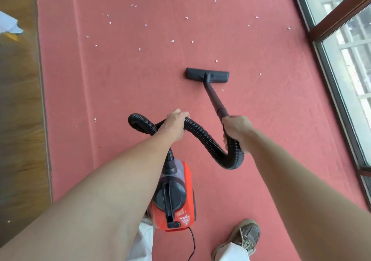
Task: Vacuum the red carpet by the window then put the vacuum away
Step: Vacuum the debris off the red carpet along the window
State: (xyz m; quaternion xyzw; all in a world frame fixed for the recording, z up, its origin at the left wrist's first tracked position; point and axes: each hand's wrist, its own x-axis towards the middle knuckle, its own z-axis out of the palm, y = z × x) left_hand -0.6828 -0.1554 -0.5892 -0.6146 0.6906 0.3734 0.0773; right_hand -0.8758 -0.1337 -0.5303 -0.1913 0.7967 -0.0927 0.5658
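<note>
White paper scraps (172, 41) lie scattered over the red carpet (140, 80), most of them beyond the floor head (207, 75). One lies just past its far edge, one off its right end and one just behind it beside the wand (215, 98). To the right of the floor head the window (345, 59) runs along the carpet's edge. Well to its left the carpet ends at a wooden floor (20, 120), where a white object (9, 25) shows at the frame edge, too cut off to identify. The floor head sits flat on the carpet with its long axis crosswise, roughly square to the window line. The wand rises from its middle and slants back and to the right, toward the person. The right hand (237, 132) is curled tight around the near end of the wand, where the ribbed black hose (200, 136) joins it. The hose sags in a loop below that hand, climbs left, and passes through the left hand (175, 123), whose fingers wrap over it. It then curls round and drops to the red canister (176, 198). The canister stands on the carpet nearer the person than the floor head and partly under the left forearm, with its length running toward the floor head. Its power cord (192, 242) trails from the near end. A shoe (244, 234) is planted just right of the canister.
</note>
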